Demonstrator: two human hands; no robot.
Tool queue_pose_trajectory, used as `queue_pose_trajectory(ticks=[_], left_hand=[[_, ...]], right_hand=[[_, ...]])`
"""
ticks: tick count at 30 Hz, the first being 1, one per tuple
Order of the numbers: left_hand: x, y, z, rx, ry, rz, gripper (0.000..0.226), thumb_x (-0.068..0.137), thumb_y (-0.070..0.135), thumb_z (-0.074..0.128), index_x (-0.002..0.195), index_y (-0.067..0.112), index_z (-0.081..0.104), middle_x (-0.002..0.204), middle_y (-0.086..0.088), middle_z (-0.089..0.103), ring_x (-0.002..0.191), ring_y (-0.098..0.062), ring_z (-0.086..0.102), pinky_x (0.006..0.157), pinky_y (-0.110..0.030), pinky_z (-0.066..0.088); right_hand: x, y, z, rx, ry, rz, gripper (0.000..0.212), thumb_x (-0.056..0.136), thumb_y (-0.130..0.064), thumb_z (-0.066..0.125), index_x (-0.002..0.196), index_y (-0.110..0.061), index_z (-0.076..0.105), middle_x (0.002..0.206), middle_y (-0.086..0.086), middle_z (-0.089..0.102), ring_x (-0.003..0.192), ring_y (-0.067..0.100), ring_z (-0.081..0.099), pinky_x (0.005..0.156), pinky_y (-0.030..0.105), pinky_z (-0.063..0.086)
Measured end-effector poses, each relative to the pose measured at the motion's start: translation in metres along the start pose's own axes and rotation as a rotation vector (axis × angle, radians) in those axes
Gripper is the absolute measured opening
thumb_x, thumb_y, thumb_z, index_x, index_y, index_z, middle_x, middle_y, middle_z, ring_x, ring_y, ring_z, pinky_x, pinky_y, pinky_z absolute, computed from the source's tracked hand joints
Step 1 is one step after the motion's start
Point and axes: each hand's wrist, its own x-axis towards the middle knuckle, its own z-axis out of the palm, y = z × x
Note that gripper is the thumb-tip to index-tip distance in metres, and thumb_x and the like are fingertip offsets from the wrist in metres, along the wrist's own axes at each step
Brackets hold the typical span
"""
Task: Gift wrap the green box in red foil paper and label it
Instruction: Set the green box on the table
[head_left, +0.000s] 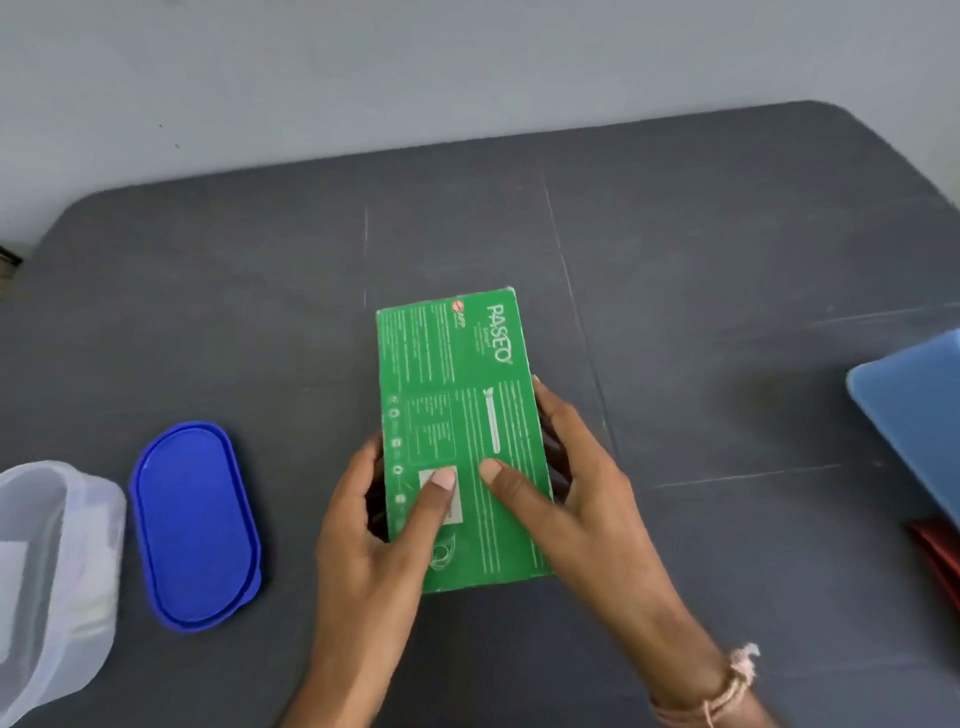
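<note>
Green box (457, 415) with white print, held by both hands (467, 540)

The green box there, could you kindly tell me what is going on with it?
A person holds the green box with both hands at the dark table: the left hand grips its left edge, the right hand its right edge, thumbs on top. The box is bare, with no wrapping on it yet. A blue lid and a clear container lie to the left.
</note>
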Motion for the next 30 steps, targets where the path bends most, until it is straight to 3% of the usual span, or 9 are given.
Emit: queue_pose_trajectory(ticks=[4, 7, 12, 17, 20, 24, 30], left_hand=[[0.003, -0.010, -0.018, -0.006, -0.054, 0.065, 0.029, 0.093, 0.026, 0.069, 0.123, 0.029, 0.067, 0.109, 0.007, 0.077, 0.095, -0.012, 0.076, 0.071, -0.024, 0.061], [-0.004, -0.020, -0.037, 0.036, -0.126, 0.136, 0.030, 0.091, 0.030, 0.071, 0.121, 0.030, 0.067, 0.108, 0.009, 0.077, 0.094, -0.009, 0.076, 0.071, -0.023, 0.061], [-0.048, -0.042, -0.075, 0.050, -0.110, 0.189, 0.029, 0.090, 0.031, 0.075, 0.118, 0.029, 0.070, 0.102, 0.007, 0.079, 0.090, -0.013, 0.077, 0.083, -0.043, 0.062], [-0.113, -0.065, -0.114, 0.086, -0.123, 0.174, 0.027, 0.092, 0.039, 0.072, 0.119, 0.036, 0.068, 0.105, 0.014, 0.077, 0.090, -0.005, 0.075, 0.073, -0.021, 0.057], [-0.131, -0.074, -0.126, 0.078, -0.101, 0.172, 0.027, 0.094, 0.035, 0.069, 0.121, 0.037, 0.068, 0.109, 0.014, 0.077, 0.095, -0.007, 0.075, 0.085, -0.030, 0.058], [-0.125, -0.074, -0.130, 0.048, -0.047, 0.141, 0.025, 0.096, 0.025, 0.067, 0.120, 0.032, 0.071, 0.109, 0.011, 0.078, 0.097, -0.010, 0.075, 0.082, -0.026, 0.058], [-0.097, -0.066, -0.145, -0.007, 0.017, 0.093, 0.022, 0.093, 0.022, 0.072, 0.114, 0.023, 0.074, 0.101, 0.000, 0.080, 0.092, -0.021, 0.077, 0.075, -0.029, 0.060]], right_hand=[[0.001, 0.012, 0.014, 0.021, -0.006, -0.076, 0.051, 0.093, -0.020, 0.073, 0.134, -0.043, 0.053, 0.114, -0.024, 0.072, 0.103, -0.001, 0.070, 0.089, 0.032, 0.060], [-0.005, 0.020, 0.028, 0.021, -0.005, -0.110, 0.051, 0.092, -0.024, 0.074, 0.135, -0.040, 0.053, 0.114, -0.015, 0.074, 0.099, 0.006, 0.073, 0.089, 0.038, 0.061], [-0.061, 0.030, 0.062, 0.069, -0.033, -0.111, 0.042, 0.089, -0.025, 0.076, 0.126, -0.033, 0.059, 0.114, -0.006, 0.075, 0.100, 0.017, 0.075, 0.091, 0.046, 0.060], [-0.122, 0.037, 0.082, -0.010, -0.144, -0.044, 0.040, 0.091, -0.021, 0.075, 0.127, -0.026, 0.058, 0.110, -0.005, 0.077, 0.093, 0.014, 0.076, 0.087, 0.040, 0.062], [-0.128, 0.044, 0.090, -0.078, -0.208, -0.060, 0.042, 0.087, -0.031, 0.076, 0.124, -0.034, 0.057, 0.110, -0.010, 0.076, 0.093, 0.011, 0.076, 0.089, 0.041, 0.061], [-0.114, 0.048, 0.097, -0.184, -0.268, -0.084, 0.046, 0.073, -0.052, 0.072, 0.115, -0.049, 0.053, 0.107, -0.021, 0.074, 0.092, 0.007, 0.075, 0.091, 0.042, 0.058], [-0.095, 0.039, 0.117, -0.239, -0.249, -0.077, 0.059, 0.061, -0.063, 0.068, 0.116, -0.048, 0.052, 0.108, -0.019, 0.074, 0.093, 0.007, 0.074, 0.091, 0.043, 0.059]])
